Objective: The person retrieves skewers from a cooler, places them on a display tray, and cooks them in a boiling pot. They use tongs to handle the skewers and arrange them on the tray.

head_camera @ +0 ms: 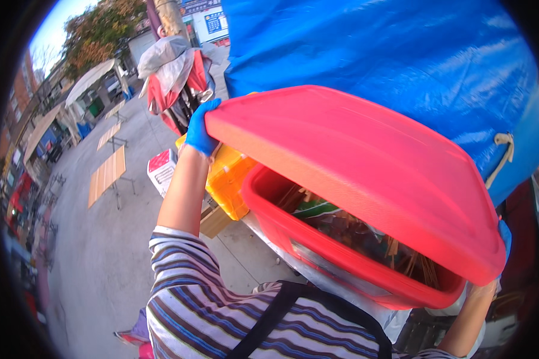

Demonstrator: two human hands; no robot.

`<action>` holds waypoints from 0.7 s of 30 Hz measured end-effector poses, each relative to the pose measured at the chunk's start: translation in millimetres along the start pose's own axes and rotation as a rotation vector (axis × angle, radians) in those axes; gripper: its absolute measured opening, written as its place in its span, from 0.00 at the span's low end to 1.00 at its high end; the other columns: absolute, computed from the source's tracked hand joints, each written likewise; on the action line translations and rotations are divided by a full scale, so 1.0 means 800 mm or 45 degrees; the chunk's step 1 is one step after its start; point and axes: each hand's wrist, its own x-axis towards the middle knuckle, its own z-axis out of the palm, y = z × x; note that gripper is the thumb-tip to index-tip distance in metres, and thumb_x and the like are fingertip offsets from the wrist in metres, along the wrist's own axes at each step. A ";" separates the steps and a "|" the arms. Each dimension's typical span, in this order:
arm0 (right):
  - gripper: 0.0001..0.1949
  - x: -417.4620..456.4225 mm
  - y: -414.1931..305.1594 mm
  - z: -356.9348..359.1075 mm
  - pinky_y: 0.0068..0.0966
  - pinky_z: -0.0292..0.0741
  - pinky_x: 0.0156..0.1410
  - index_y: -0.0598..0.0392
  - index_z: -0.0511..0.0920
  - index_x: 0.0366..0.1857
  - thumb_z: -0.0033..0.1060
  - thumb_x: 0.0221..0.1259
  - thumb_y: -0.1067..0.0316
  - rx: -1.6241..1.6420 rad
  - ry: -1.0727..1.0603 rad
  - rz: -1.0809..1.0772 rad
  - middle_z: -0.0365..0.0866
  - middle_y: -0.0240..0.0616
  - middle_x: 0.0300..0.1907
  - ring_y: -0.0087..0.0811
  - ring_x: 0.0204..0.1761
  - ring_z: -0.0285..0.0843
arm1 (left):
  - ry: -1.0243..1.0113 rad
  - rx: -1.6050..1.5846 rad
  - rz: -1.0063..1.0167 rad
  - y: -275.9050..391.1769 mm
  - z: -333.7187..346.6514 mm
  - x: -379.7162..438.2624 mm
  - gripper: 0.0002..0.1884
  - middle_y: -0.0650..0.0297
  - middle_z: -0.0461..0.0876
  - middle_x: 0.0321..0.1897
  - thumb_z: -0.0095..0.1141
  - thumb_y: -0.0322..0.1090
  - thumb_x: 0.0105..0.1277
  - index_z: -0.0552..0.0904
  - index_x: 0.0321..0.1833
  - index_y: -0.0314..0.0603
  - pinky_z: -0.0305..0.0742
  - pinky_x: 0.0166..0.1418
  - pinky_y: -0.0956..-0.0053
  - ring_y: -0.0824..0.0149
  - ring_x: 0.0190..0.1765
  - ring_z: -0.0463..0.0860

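A large red plastic lid (350, 170) is held tilted above a red plastic tub (341, 256), whose near side lies uncovered. My left hand (202, 128), in a blue glove, grips the lid's left end. At the lid's right end is my right hand (503, 247), also blue-gloved and mostly hidden behind the rim. Inside the tub, bundles of thin wooden sticks (424, 269) and clear plastic bags with dark contents show, along with a green and white wrapper (316, 207). The lid hides the tub's far part.
Behind the tub hangs a blue tarpaulin (386, 58) with a tied cord. A yellow plastic crate (229, 184) and a white and red box (161, 168) stand left of it. Folded red and grey fabric (175, 76) wraps a pole. Several folding tables (108, 175) are farther off.
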 end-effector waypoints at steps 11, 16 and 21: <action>0.38 0.012 0.108 0.260 0.37 0.73 0.59 0.54 0.55 0.67 0.63 0.51 0.64 -0.056 -0.188 0.517 0.71 0.47 0.57 0.41 0.54 0.74 | -0.271 0.163 0.017 0.141 -0.241 0.116 0.34 0.51 0.61 0.67 0.36 0.54 0.66 0.61 0.67 0.36 0.54 0.71 0.58 0.52 0.68 0.62; 0.53 0.017 0.243 0.336 0.33 0.49 0.73 0.61 0.32 0.69 0.66 0.50 0.56 -0.306 -0.527 0.213 0.50 0.52 0.68 0.41 0.70 0.49 | 0.454 0.140 0.360 0.146 -0.258 0.115 0.36 0.51 0.61 0.67 0.40 0.57 0.66 0.58 0.68 0.35 0.55 0.70 0.60 0.52 0.67 0.62; 0.50 -0.005 0.312 0.359 0.37 0.59 0.68 0.61 0.31 0.68 0.60 0.56 0.52 -1.286 -0.973 0.251 0.49 0.64 0.66 0.54 0.64 0.59 | 0.472 0.229 0.255 0.125 -0.399 0.139 0.36 0.52 0.61 0.67 0.42 0.56 0.66 0.57 0.69 0.37 0.56 0.69 0.58 0.52 0.67 0.63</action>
